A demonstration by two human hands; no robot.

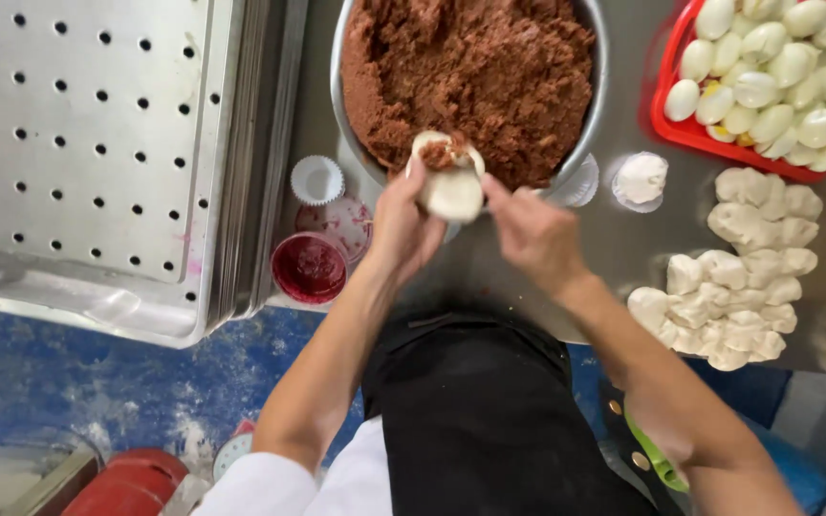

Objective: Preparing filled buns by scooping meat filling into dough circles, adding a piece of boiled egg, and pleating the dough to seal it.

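Observation:
My left hand (pixel 402 227) cups a round piece of white dough (pixel 451 191) with a lump of brown filling (pixel 442 153) sitting in its open top. My right hand (pixel 532 229) touches the dough's right edge with its fingertips. Both hands hover at the near rim of a large metal bowl (pixel 597 105) full of reddish-brown minced filling (pixel 470 67).
A stack of perforated metal trays (pixel 88 143) lies at the left. A white paper cup (pixel 317 179) and a small red cup (pixel 310 268) stand beside the bowl. At the right are a red basket (pixel 663 119) of peeled eggs, a filled bun (pixel 641 179) and cut dough pieces (pixel 728 306).

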